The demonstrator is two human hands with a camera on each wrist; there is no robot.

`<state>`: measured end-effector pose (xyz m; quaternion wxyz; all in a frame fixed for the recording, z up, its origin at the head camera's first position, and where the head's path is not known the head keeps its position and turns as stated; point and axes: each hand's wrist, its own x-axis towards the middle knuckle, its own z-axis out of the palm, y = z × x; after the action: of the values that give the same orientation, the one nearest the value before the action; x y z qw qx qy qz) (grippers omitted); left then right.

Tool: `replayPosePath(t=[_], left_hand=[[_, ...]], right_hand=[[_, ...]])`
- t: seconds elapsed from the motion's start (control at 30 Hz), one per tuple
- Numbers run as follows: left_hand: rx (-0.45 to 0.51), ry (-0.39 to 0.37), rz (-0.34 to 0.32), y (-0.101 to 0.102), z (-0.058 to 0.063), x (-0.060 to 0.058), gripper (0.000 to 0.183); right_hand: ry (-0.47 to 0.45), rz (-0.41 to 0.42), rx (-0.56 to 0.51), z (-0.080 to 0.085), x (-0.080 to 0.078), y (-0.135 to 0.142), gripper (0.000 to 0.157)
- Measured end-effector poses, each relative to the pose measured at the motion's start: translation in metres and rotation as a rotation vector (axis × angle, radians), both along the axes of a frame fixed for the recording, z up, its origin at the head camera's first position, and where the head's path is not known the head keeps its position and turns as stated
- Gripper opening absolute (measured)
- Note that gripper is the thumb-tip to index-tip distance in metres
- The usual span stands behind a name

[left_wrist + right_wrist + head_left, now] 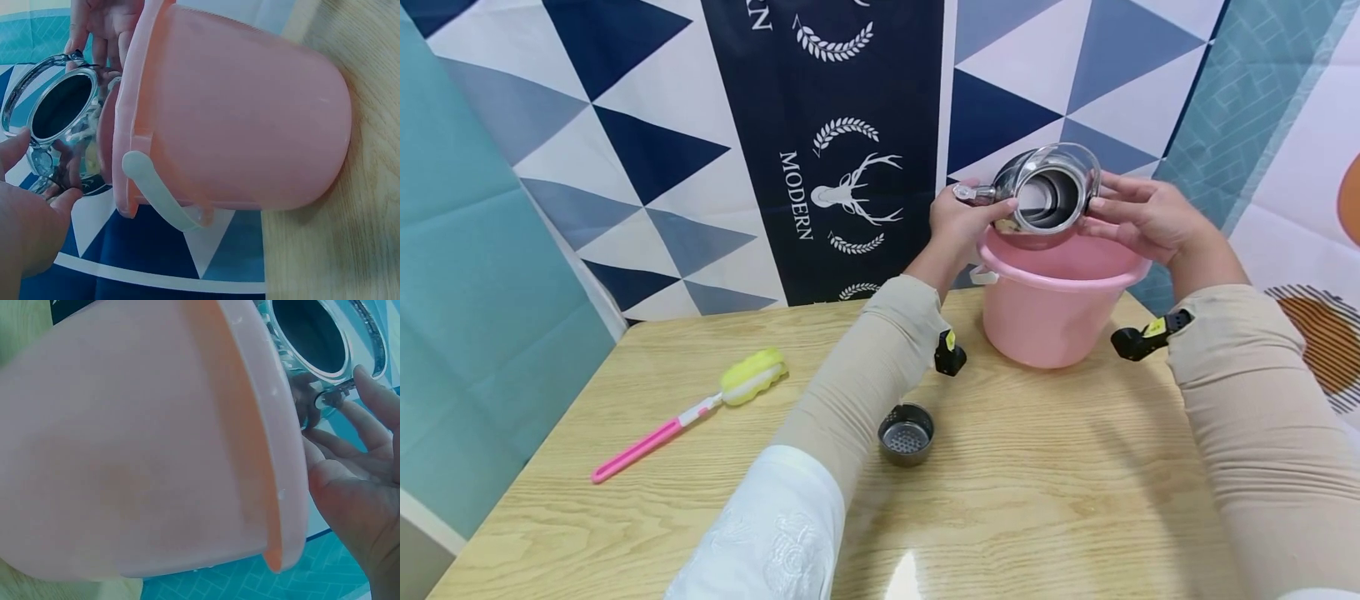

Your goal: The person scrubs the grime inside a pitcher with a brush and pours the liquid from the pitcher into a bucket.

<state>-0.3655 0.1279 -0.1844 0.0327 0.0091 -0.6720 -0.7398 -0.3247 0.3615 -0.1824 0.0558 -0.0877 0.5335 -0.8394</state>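
A shiny steel teapot (1028,238) is tilted over the mouth of a pink bucket (1048,321), its open top facing me and its clear hoop handle raised. My left hand (961,221) grips it on the spout side, the thumb lying by the rim. On the opposite side, my right hand (1150,218) holds the pot near the handle's joint, thumb in front and fingers behind. In the left wrist view, the teapot (87,136) hangs beside the bucket's rim, and its dark inside shows through the round opening.
On the table (1037,500) stands a small steel strainer cup (906,435) with a perforated bottom, beside my left forearm. Further left lies a bottle brush (655,446) with a yellow sponge head and pink handle. A patterned cloth wall (655,158) rises behind the table.
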Motion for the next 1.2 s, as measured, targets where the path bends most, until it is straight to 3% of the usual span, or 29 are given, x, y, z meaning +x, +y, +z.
replayPosePath(t=[0.13,0.53,0.93,1.2], left_hand=[[-0.046,0.059,-0.004,-0.0001,-0.0004,0.0025,0.060],[-0.012,0.154,-0.028,-0.0012,-0.0010,0.0050,0.064],[-0.025,0.231,-0.074,-0.0033,-0.0038,0.0060,0.067],[-0.056,0.260,-0.093,-0.0032,-0.0008,0.0086,0.067]], right_hand=[[0.000,-0.031,-0.014,-0.0005,0.0021,-0.0014,0.044],[0.031,-0.092,0.014,-0.0020,0.0058,-0.0053,0.049],[0.051,-0.118,-0.110,-0.0051,0.0049,-0.0064,0.049],[0.053,-0.157,-0.101,-0.0032,0.0069,-0.0060,0.053]])
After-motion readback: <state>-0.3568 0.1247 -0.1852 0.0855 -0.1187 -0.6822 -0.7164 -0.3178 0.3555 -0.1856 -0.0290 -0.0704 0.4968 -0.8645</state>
